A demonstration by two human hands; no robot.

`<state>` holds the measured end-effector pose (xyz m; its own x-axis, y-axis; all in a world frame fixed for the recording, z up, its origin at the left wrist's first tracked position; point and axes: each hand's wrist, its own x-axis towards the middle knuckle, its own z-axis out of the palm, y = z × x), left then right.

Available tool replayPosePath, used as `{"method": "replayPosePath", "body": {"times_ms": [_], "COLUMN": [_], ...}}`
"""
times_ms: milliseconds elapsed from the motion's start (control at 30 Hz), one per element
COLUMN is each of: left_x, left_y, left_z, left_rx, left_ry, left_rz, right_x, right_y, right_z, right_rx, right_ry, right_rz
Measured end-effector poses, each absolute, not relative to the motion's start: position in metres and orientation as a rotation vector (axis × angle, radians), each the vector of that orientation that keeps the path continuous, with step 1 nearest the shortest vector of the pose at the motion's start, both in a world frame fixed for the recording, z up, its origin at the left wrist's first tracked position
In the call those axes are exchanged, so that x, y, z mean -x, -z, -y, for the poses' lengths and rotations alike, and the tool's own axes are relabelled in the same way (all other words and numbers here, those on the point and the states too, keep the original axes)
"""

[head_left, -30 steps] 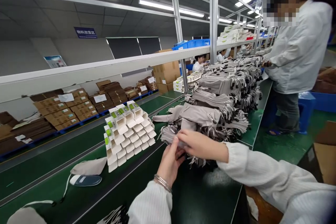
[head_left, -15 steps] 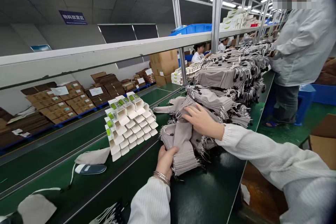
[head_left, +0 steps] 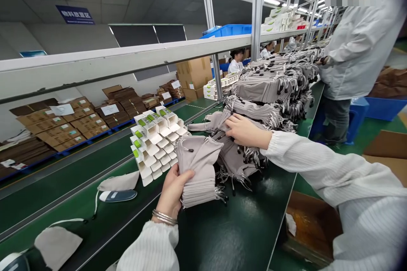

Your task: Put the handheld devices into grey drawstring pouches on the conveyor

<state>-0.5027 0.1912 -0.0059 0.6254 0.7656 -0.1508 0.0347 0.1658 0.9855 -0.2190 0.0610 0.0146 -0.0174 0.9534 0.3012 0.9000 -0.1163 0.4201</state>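
Observation:
My left hand (head_left: 174, 189) is closed around a thick stack of light grey drawstring pouches (head_left: 199, 169), thumb on top. This stack is lifted apart from the rest, its cords and black toggles hanging at the right end. Next to it, my right hand (head_left: 243, 131) has its fingers bent over more grey pouches at the near end of a large pile (head_left: 265, 89); its thumb is hidden. Left of the held stack, open white boxes (head_left: 155, 144) with green marks are stacked on their sides. A dark blue and white device (head_left: 118, 195) lies partly against a grey pouch (head_left: 119, 181) on the green belt.
A metal shelf beam (head_left: 127, 57) crosses above the bench, with uprights rising from it. At the right stands a person in a white coat (head_left: 362, 51). An open carton (head_left: 311, 224) sits below the bench edge. Another pouch (head_left: 57, 245) lies at lower left.
My left hand has drawn its stack of pouches left and away from the pile. My right hand stays at the pile, its fingers now more bent. The view has shifted slightly.

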Motion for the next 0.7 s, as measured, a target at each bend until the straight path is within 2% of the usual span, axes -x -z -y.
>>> {"method": "replayPosePath", "body": {"times_ms": [333,700], "left_x": [0.529,0.544], "left_y": [-0.02,0.019], "left_z": [-0.205,-0.219], "left_rx": [-1.317,-1.243], "left_ry": [-0.667,-0.629], "left_rz": [-0.781,-0.892], "right_x": [0.222,0.236], "right_y": [-0.026,-0.027], "right_z": [-0.066,-0.067], "right_rx": [-2.072,-2.226], "right_ry": [-0.792,-0.674], "right_rz": [-2.036,-2.267]}}
